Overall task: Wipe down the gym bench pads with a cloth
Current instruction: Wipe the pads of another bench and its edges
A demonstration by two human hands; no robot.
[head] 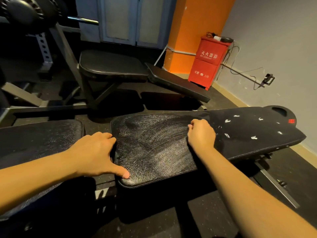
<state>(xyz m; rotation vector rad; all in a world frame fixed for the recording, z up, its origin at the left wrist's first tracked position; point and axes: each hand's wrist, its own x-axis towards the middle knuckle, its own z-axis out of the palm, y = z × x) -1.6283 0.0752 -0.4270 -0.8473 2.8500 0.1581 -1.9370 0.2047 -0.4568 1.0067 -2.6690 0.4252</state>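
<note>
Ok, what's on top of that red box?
A small white and black gadget with dark cables lies on the red box. Too small to name. The box is closed, so its inside is hidden.

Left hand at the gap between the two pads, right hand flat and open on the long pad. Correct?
Not quite. In the head view the right hand has its fingers curled into a fist on the long pad, not flat and open; what it holds, if anything, is hidden. The left hand is at the gap between the two pads, as stated.
</note>
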